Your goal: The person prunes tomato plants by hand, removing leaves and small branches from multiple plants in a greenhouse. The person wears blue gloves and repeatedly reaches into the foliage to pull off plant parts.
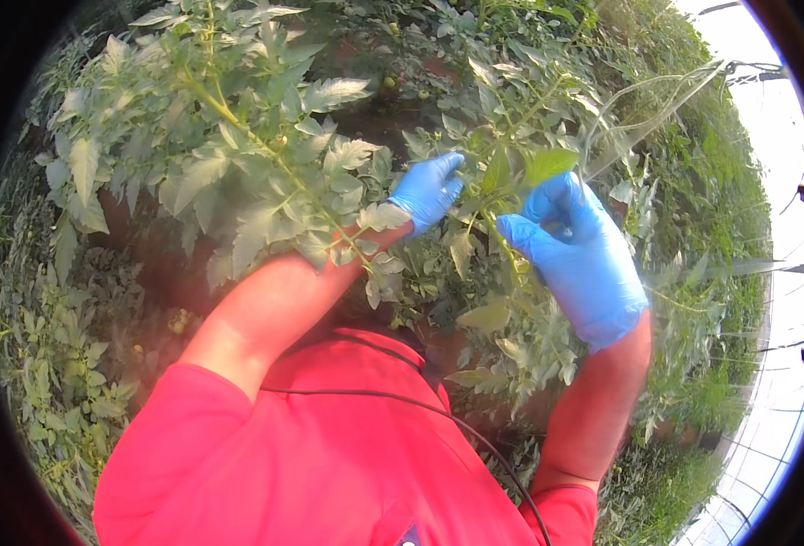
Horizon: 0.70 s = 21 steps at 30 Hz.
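My left hand (430, 190), in a blue glove, reaches in among tomato leaves near a plant's stem. Its fingers are bent, and foliage hides whether they grip anything. To the right is my right hand (582, 263), also blue-gloved, with thumb and forefinger curled beside a green stem (504, 246). A bright green tomato leaf (550, 166) stands just above those fingers. Pale, clear twine (654, 116) runs down from the upper right to the back of the right fingers; whether they hold it is unclear.
A leafy tomato stem (258, 140) slants across my left forearm. Dense plants surround me, with small green tomatoes (182, 321) low on the left. A dark cable (402, 396) crosses my red shirt. Bright white sheeting with a wire grid (750, 464) borders the right side.
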{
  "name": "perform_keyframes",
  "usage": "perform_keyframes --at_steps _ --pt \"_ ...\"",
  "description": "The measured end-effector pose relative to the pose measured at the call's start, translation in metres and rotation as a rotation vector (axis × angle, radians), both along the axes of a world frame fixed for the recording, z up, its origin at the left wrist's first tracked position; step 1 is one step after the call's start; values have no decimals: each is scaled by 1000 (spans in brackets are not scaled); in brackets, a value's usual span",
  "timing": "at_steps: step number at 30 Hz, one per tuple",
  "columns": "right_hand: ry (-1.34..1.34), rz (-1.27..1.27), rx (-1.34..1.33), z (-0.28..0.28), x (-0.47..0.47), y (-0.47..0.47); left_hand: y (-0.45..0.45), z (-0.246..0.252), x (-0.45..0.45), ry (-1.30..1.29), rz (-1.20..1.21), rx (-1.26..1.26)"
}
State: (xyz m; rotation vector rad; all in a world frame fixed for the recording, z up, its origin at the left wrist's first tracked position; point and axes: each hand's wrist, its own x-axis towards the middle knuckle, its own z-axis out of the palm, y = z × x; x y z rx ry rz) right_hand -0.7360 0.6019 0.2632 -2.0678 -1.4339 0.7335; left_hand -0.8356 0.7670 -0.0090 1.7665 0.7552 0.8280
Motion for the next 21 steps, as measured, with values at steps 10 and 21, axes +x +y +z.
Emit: perform_keyframes --at_steps 10,21 --pt "589 73 -333 -9 -32 5 -4 13 0 102 55 193" --pt "221 219 108 -61 35 30 -4 13 -4 161 -30 -50"
